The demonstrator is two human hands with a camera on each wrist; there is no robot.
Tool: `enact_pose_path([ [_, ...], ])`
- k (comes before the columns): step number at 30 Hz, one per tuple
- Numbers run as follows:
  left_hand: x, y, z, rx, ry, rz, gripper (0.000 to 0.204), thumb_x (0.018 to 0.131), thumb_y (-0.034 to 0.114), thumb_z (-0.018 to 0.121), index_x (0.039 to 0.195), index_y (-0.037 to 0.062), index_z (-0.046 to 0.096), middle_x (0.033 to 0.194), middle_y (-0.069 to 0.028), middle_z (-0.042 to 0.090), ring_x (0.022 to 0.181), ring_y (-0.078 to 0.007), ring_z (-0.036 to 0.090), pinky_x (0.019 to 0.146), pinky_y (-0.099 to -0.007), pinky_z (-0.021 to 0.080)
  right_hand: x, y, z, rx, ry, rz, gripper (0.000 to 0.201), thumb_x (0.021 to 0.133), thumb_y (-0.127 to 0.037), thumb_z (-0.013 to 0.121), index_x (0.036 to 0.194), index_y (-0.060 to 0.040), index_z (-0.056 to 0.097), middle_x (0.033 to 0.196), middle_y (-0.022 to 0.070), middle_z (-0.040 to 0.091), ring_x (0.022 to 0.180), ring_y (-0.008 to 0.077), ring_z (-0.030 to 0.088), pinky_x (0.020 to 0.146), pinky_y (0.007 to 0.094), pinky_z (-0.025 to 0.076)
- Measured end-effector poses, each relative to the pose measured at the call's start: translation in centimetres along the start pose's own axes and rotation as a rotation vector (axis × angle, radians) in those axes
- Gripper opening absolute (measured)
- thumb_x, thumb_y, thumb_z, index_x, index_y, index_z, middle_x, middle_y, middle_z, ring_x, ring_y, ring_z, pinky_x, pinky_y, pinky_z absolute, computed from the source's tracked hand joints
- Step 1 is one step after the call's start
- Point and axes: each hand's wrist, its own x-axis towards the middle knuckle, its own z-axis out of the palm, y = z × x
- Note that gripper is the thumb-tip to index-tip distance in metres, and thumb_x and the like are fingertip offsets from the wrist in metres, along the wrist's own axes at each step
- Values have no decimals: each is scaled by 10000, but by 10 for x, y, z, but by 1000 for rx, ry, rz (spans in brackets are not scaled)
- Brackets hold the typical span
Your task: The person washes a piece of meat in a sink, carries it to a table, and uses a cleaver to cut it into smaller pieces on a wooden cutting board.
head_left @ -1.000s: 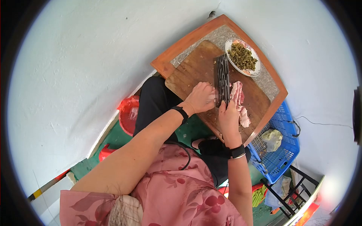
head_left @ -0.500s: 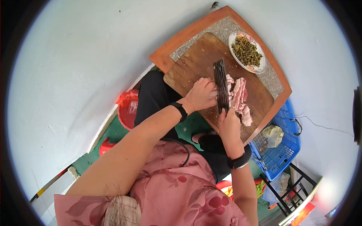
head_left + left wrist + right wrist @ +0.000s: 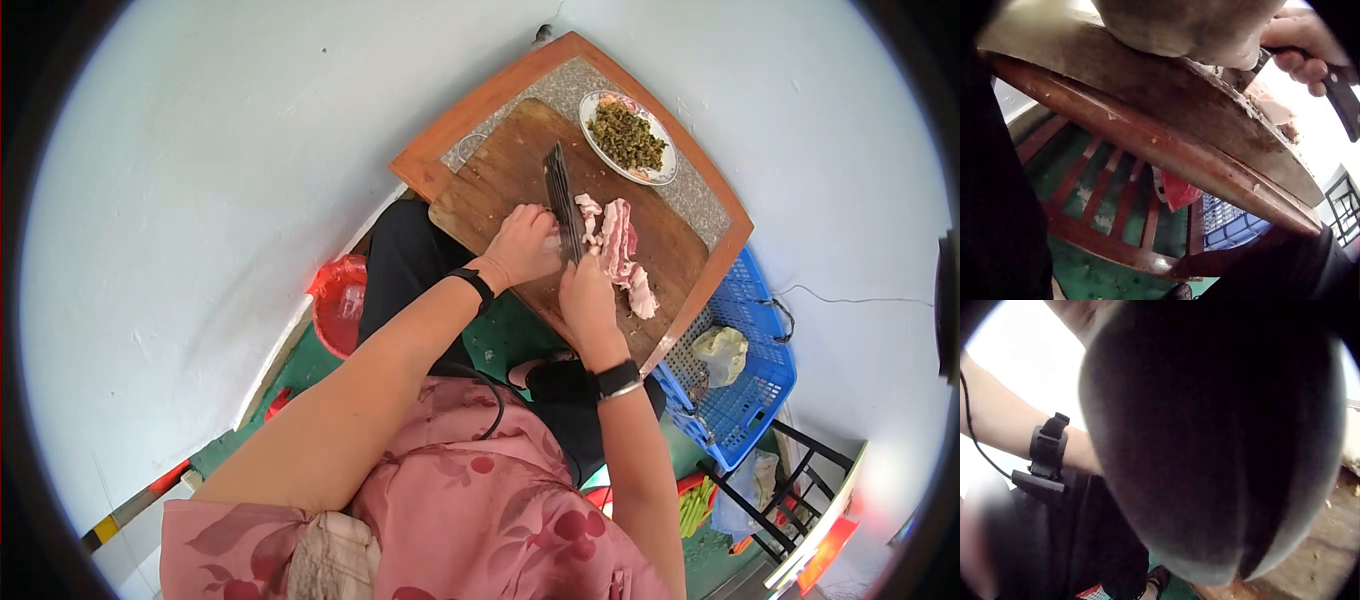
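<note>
My right hand (image 3: 588, 305) grips the dark handle (image 3: 1341, 103) of a cleaver (image 3: 563, 200). The broad blade stands nearly edge-on over the wooden cutting board (image 3: 510, 150), close beside the fingers of my left hand (image 3: 522, 245). Those curled fingers hold a pale piece of meat (image 3: 552, 241) against the board, mostly hidden beneath them. To the right of the blade lie small cut bits of meat (image 3: 589, 207) and longer streaky strips of pork (image 3: 618, 235). A blurred dark shape fills most of the right wrist view.
A patterned plate (image 3: 668, 172) of chopped dark greens stands at the board's far right, on the wood-edged table (image 3: 440, 148). Below the table's right side is a blue plastic basket (image 3: 745, 400) holding a plastic bag (image 3: 720, 352). A red basin (image 3: 335, 325) sits on the floor at left.
The cleaver has turned from showing its broad face to nearly edge-on. Small meat bits hidden earlier now show to its right. My left hand keeps its place by the blade.
</note>
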Motion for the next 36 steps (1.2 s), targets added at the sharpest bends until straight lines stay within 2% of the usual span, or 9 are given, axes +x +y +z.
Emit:
enact_pose_path([
  [5,-1,-1,0,-29,10,-8,406,609,155,665,948,15,491,947,-182,479,908,-377,475,816,-420,419,-22,28,-9,2,8,4,271,895,-243,491,836,21,502,719,289,592,699,456,591,622,532,470],
  [6,-2,-1,-1,-54,17,-5,402,611,148,660,950,16,489,945,-181,476,905,-378,472,814,-419,418,-18,32,-10,7,67,-65,264,892,-223,501,818,31,504,690,295,580,665,465,578,602,532,462],
  [10,-2,0,-7,-150,-4,-31,389,614,119,641,953,15,480,943,-179,468,895,-378,462,810,-418,413,-1,27,-6,61,192,-92,247,884,-193,510,800,39,506,679,289,574,649,460,574,588,519,454],
  [18,0,-2,-9,-118,-25,-32,392,607,106,631,950,-2,475,934,-189,462,886,-380,456,808,-415,413,0,5,-17,165,225,-147,230,879,-181,525,831,44,521,661,280,562,627,440,571,539,479,438],
  [19,0,-3,-8,-120,-14,-26,396,607,109,633,953,-3,477,933,-190,461,886,-379,456,807,-413,414,1,4,-14,171,224,-157,234,879,-185,527,852,47,530,660,273,566,616,429,575,527,463,438],
  [22,-3,-6,-3,-114,16,-3,408,602,118,639,960,-8,488,929,-190,461,885,-375,458,804,-408,416,1,-4,-14,204,202,-129,208,882,-162,517,825,37,497,674,296,555,644,471,559,546,508,442],
  [25,-1,-6,-4,-99,23,14,417,596,123,645,961,-14,499,922,-189,464,879,-371,460,799,-405,417,-8,-2,-15,139,104,-53,196,884,-160,512,890,35,487,684,293,563,649,464,569,536,509,452],
  [28,1,-4,-4,-121,35,17,412,591,126,649,951,-16,505,913,-188,466,867,-369,463,793,-402,419,-28,13,-11,110,64,-91,200,888,-161,506,930,31,474,680,285,570,648,455,577,532,512,458],
  [36,2,-8,-4,-126,27,31,411,579,116,663,934,-20,504,908,-186,467,861,-367,473,778,-405,428,-8,1,-18,-19,-16,-68,209,891,-175,502,858,31,493,705,279,581,667,443,590,570,508,471],
])
